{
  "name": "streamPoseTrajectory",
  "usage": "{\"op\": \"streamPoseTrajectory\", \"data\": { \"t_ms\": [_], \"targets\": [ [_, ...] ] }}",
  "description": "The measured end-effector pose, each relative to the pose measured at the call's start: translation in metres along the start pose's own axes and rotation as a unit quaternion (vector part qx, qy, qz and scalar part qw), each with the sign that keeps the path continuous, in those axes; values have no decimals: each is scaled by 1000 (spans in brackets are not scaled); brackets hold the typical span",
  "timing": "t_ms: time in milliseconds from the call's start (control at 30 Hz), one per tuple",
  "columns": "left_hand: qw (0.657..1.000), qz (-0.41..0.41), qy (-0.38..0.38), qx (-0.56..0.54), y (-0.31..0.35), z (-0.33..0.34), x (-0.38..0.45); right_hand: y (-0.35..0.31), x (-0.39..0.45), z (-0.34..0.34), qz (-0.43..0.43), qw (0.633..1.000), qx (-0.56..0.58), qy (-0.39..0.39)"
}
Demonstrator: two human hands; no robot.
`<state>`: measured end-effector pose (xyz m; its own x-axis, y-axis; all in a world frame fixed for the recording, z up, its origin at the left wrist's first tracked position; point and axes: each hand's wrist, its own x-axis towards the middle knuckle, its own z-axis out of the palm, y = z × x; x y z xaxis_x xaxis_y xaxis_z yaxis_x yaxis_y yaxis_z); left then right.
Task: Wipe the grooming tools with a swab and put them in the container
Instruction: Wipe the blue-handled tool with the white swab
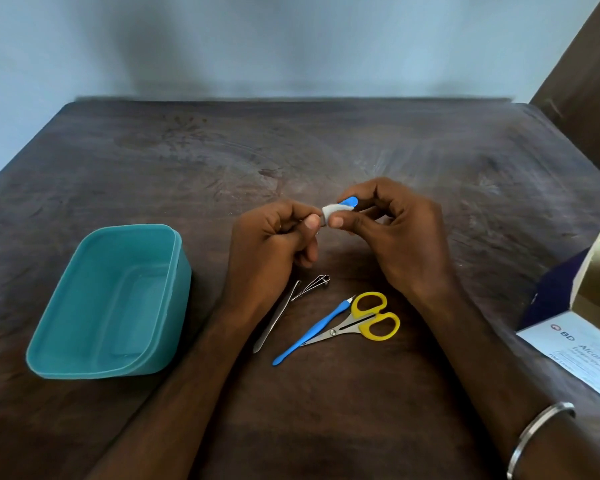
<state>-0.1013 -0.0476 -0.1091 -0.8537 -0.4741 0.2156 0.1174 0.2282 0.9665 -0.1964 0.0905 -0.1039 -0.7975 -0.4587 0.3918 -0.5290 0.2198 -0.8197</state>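
Observation:
Above the table's middle, my left hand (278,237) grips one end of a small blue-handled tool (349,201). My right hand (395,230) pinches a white swab (329,211) wrapped around that tool between thumb and forefinger. Most of the tool is hidden by my fingers. On the table below the hands lie metal tweezers (277,317), a small metal clipper (313,285), a blue-handled pusher (309,336) and yellow-handled scissors (373,317). A teal container (179,271) stands to the left, with nothing inside it.
An opened box of alcohol swabs (582,344) sits at the right edge of the dark wooden table (291,143). A dark wooden frame (589,81) rises at the far right against a pale wall.

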Motion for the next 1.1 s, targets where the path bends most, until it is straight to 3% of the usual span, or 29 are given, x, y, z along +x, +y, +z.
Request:
{"op": "streamPoseTrajectory", "data": {
  "t_ms": [133,367,533,867,1100],
  "targets": [
    [994,-66,-30,-85,0,-4,2,-2,-1,1,-17,999,-35,6],
    [981,-125,-48,-138,-4,-9,9,1,-1,3,-64,997,-38,-2],
    [982,-123,-38,-136,-6,-9,9,2,0,-1,-80,997,4,-10],
    [986,-112,-33,-120,-6,-9,9,-1,-2,3,-49,997,-47,-22],
    [992,-71,-29,-95,-3,-3,10,4,0,-9,-75,994,74,-29]
  ]
}}
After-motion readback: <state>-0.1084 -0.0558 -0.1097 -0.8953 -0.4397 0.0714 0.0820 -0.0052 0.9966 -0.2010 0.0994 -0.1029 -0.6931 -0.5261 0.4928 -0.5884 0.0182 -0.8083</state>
